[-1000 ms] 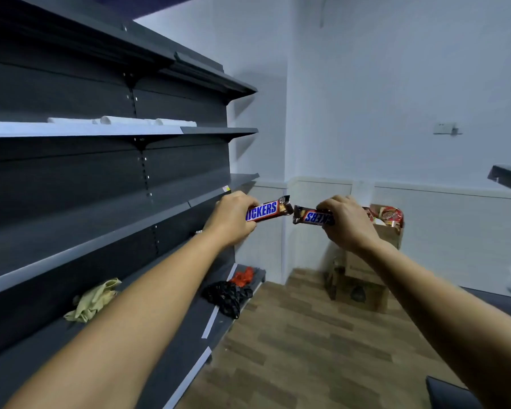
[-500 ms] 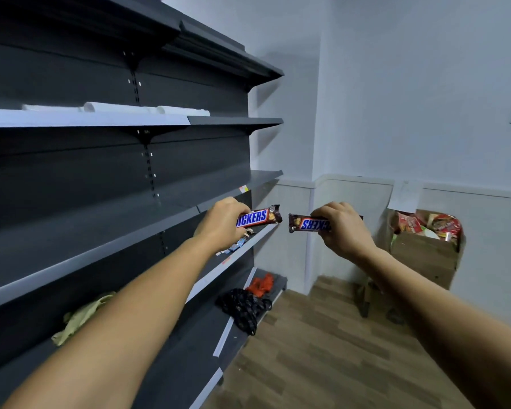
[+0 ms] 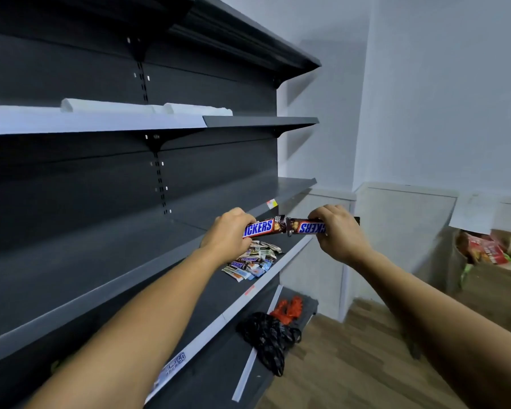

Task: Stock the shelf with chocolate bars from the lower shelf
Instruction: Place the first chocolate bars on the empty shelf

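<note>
At mid-frame, the left hand (image 3: pixel 229 231) gripped a brown plastic-wrapped chocolate bar (image 3: pixel 261 227) and the right hand (image 3: pixel 337 234) pinched its twin bar (image 3: pixel 307 227), tips nearly touching above the loose pile of bars (image 3: pixel 252 261) on the grey metal shelf (image 3: pixel 219 293), seemingly aligned for shelving.

The middle shelf (image 3: pixel 130 255) lies open end to end; 1 pile of bars (image 3: pixel 252 259) crowds the lower shelf (image 3: pixel 233 293).

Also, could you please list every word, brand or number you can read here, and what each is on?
"ICKERS": left bar, held by the left hand, first letters hidden.
"KERS", upside down: right bar, in the right hand.
"58": shelf-edge label low on the rack.
Pile of small bars and yellow shelf tag: too small to read.
</note>
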`<state>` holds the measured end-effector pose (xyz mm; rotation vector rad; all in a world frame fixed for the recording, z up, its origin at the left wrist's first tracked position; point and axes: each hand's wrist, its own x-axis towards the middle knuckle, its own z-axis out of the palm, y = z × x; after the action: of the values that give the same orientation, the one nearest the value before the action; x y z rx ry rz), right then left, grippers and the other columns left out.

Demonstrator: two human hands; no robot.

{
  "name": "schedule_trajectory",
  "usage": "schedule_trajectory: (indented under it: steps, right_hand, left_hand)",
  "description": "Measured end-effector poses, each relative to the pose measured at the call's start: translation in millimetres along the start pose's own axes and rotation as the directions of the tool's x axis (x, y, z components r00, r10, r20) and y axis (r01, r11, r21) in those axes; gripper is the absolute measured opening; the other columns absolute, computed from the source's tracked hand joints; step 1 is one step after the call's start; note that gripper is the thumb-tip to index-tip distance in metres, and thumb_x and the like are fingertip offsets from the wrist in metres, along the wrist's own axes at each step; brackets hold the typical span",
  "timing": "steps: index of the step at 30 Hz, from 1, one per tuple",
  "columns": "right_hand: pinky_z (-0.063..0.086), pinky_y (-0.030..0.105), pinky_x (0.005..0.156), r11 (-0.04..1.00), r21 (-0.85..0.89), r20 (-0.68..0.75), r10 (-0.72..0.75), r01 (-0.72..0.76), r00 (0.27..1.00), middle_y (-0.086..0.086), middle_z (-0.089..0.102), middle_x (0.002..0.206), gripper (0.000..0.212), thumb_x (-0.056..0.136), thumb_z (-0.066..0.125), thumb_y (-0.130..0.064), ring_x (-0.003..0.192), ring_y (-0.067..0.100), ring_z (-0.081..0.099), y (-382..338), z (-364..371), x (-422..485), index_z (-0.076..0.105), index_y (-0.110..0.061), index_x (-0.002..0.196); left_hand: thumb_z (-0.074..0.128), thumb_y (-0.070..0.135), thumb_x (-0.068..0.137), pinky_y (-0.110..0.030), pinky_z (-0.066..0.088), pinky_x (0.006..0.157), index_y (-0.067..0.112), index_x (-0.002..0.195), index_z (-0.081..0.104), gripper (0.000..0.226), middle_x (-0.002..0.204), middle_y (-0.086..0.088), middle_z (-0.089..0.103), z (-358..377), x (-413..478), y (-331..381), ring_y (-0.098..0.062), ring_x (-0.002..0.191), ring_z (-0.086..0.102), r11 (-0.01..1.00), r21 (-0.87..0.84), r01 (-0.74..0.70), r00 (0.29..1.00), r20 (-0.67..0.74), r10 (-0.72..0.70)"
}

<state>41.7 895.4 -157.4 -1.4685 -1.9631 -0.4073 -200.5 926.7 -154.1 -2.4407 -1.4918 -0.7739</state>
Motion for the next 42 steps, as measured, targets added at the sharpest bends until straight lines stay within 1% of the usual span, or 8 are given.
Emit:
schedule_trajectory:
  steps: [6, 15, 19, 22, 26, 32, 37, 42]
  right_hand:
    - [0.043, 0.03, 0.076, 0.999, 0.022, 0.065, -0.035, 0.033, 0.997, 0.004, 0.06, 0.102, 0.026, 0.08, 0.063, -0.009, 0.089, 0.019, 0.048, 36.3, 76.7, 72.4, 0.058, -0.015, 0.104]
    - [0.042, 0.033, 0.08, 0.98, 0.109, 0.12, -0.177, 0.165, 0.977, 0.004, 0.059, 0.106, 0.031, 0.079, 0.064, -0.009, 0.094, 0.021, 0.049, 65.7, 168.8, 196.2, 0.057, -0.015, 0.109]
    - [0.043, 0.035, 0.079, 0.952, 0.183, 0.136, -0.27, 0.244, 0.953, 0.005, 0.059, 0.103, 0.027, 0.08, 0.059, -0.007, 0.092, 0.023, 0.049, 54.2, 216.5, 233.0, 0.058, -0.015, 0.105]
    - [0.043, 0.036, 0.084, 0.93, 0.255, 0.156, -0.309, 0.264, 0.938, 0.005, 0.059, 0.106, 0.034, 0.077, 0.059, -0.002, 0.096, 0.024, 0.052, 37.9, 253.7, 261.0, 0.058, -0.015, 0.108]
    - [0.041, 0.035, 0.089, 0.902, 0.324, 0.179, -0.356, 0.287, 0.917, 0.006, 0.057, 0.111, 0.04, 0.077, 0.058, 0.001, 0.1, 0.026, 0.054, 10.4, 295.7, 293.2, 0.056, -0.013, 0.114]
    - [0.04, 0.035, 0.09, 0.855, 0.403, 0.126, -0.404, 0.325, 0.906, 0.006, 0.055, 0.11, 0.04, 0.077, 0.058, -0.002, 0.101, 0.026, 0.052, -33.5, 348.7, 335.8, 0.057, -0.016, 0.115]
    - [0.039, 0.034, 0.093, 0.813, 0.467, 0.132, -0.453, 0.348, 0.882, 0.004, 0.055, 0.111, 0.041, 0.077, 0.058, -0.002, 0.103, 0.024, 0.051, -62.7, 385.1, 357.3, 0.058, -0.017, 0.115]
    - [0.035, 0.03, 0.095, 0.757, 0.546, 0.108, -0.488, 0.358, 0.866, 0.001, 0.055, 0.112, 0.042, 0.077, 0.058, 0.0, 0.105, 0.02, 0.05, -86.3, 421.2, 377.4, 0.059, -0.019, 0.115]
  left_hand:
    - [0.062, 0.022, 0.082, -0.036, 0.047, 0.088, 0.024, 0.118, 0.059, 0.036, 0.112, 0.003, 0.056, 48.0, 62.5, -42.2, -0.02, 0.102, 0.055, 0.996, 0.056, 0.066, 0.998, 0.006, -0.066]
    - [0.063, 0.013, 0.08, -0.041, 0.048, 0.084, 0.021, 0.117, 0.056, 0.038, 0.112, 0.0, 0.052, 93.7, 136.0, -108.9, -0.025, 0.096, 0.056, 0.953, 0.052, 0.298, 0.953, -0.067, -0.294]
    - [0.061, 0.012, 0.081, -0.038, 0.047, 0.086, 0.02, 0.12, 0.056, 0.04, 0.115, -0.001, 0.051, 102.8, 145.8, -144.9, -0.026, 0.096, 0.056, 0.925, 0.103, 0.365, 0.931, -0.052, -0.361]
    - [0.061, 0.011, 0.081, -0.039, 0.047, 0.088, 0.02, 0.121, 0.056, 0.042, 0.116, -0.001, 0.051, 108.1, 150.6, -179.7, -0.026, 0.1, 0.057, 0.9, 0.145, 0.411, 0.911, -0.06, -0.407]
    - [0.061, 0.015, 0.083, -0.034, 0.046, 0.087, 0.022, 0.125, 0.055, 0.043, 0.116, 0.0, 0.052, 112.8, 156.1, -226.2, -0.022, 0.103, 0.054, 0.868, 0.186, 0.46, 0.888, -0.096, -0.45]
    - [0.059, 0.015, 0.083, -0.028, 0.039, 0.085, 0.024, 0.122, 0.057, 0.04, 0.115, 0.001, 0.053, 117.7, 163.9, -283.0, -0.021, 0.103, 0.053, 0.839, 0.231, 0.493, 0.87, -0.154, -0.469]
    - [0.063, 0.016, 0.082, -0.03, 0.035, 0.094, 0.024, 0.12, 0.059, 0.039, 0.115, 0.003, 0.059, 121.6, 158.9, -321.6, -0.02, 0.106, 0.05, 0.815, 0.282, 0.506, 0.862, -0.195, -0.467]
    - [0.064, 0.019, 0.083, -0.028, 0.029, 0.097, 0.026, 0.119, 0.06, 0.037, 0.115, 0.006, 0.061, 126.7, 148.0, -350.3, -0.019, 0.107, 0.05, 0.746, 0.301, 0.594, 0.804, -0.247, -0.541]
